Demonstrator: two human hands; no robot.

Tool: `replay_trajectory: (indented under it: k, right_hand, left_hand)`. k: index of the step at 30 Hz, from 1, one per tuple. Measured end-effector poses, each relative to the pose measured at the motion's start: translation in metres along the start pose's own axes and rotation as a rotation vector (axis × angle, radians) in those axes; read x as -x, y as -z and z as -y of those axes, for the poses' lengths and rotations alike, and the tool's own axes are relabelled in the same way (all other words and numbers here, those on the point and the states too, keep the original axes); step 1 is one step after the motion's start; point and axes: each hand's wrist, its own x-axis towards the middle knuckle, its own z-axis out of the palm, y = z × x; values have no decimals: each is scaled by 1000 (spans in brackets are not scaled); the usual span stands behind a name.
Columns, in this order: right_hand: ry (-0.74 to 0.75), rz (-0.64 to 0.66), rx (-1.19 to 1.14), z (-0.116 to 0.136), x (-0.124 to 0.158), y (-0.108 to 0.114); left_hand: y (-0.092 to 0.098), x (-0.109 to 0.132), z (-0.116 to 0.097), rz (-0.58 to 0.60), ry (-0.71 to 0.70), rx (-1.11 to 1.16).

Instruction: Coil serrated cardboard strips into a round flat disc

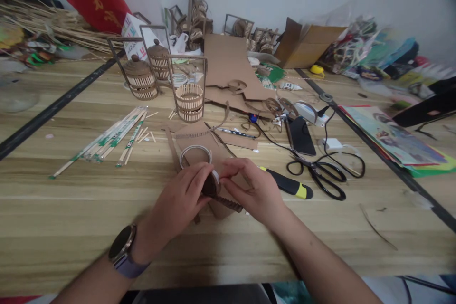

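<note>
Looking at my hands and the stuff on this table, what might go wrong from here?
The black-and-yellow cutter lies close to your right hand, which might brush it; I can't tell whether its blade is out. The round brown piece in your left hand might slip if your grip eases. The scissors lie beside a black cable, so lifting them could snag it.

Over the near edge of the worktop (71,218), the left arm (99,270) and the right arm (317,251) slant inward toward each other. The left hand (185,192) shows its back, fingers bent above the thumb in a grip. The right hand (258,190) faces it, thumb and forefinger tips close together.
</note>
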Motion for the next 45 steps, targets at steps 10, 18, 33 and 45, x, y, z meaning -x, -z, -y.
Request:
replay_trajectory:
  k: [10, 18, 33, 45]
  right_hand:
    - [2, 48, 96, -4, 1, -2]
    - [11, 80, 140, -9, 2, -5]
    - [127, 52, 283, -11, 4, -14]
    - [166, 35, 320, -13, 1, -10]
  left_hand:
    - [0, 0, 1, 99, 10, -50]
    - [-3, -1, 1, 112, 3, -52]
    - [-3, 2, 1, 134, -8, -93]
    - [-7, 1, 1, 134, 66, -53]
